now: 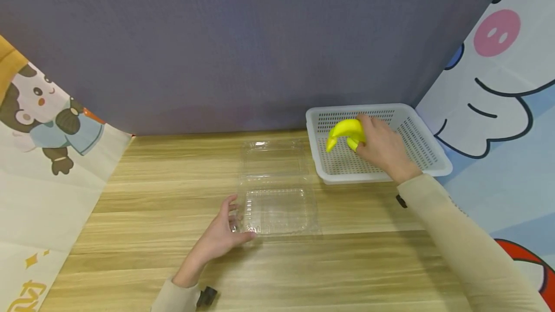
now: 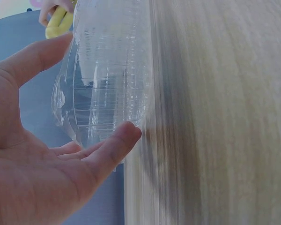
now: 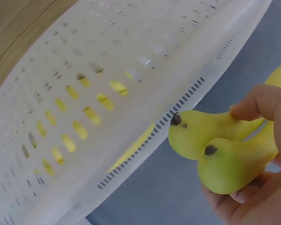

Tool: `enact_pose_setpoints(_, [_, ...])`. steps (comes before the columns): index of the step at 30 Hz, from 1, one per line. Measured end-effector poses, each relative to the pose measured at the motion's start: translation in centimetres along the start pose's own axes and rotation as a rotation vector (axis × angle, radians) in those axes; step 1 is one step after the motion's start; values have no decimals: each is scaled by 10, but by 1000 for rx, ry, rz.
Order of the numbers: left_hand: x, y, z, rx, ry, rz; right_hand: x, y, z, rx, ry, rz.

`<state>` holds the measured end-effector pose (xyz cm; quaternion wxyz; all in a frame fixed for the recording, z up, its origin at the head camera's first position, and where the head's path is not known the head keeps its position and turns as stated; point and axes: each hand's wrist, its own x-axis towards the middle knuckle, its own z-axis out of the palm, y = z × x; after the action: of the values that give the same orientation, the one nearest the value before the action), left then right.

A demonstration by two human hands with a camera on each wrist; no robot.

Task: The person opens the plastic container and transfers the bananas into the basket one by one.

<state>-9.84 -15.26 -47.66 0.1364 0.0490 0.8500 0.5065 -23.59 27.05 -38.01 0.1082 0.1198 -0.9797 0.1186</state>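
Note:
My right hand [image 1: 381,146] grips a pair of yellow bananas [image 1: 349,131] over the white basket [image 1: 318,162]. Greenish, rounded ends with dark tips of these bananas [image 3: 232,164] point toward the basket in the right wrist view; the hand hides part of them. On the table, a clear plastic clamshell container [image 1: 277,211] lies unfolded, its lid [image 1: 273,158] toward the back. My left hand [image 1: 223,230] holds the container's near left corner, thumb along the front edge and fingers bent at the left side. The left wrist view shows the thumb and fingertips at the clear wall [image 2: 103,84].
Yellow also shows through slots of the basket wall [image 3: 154,84] in the right wrist view. A grey panel [image 1: 217,52] rises behind the wooden table [image 1: 165,182]. Printed cartoon panels stand at the left [image 1: 78,119] and right [image 1: 498,110], the right one beside the basket.

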Motion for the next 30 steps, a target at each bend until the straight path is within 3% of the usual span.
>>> enact_pose_setpoints(30, [-2, 2, -1, -25, -3, -2, 4, 28, 22, -39, -147, 90])
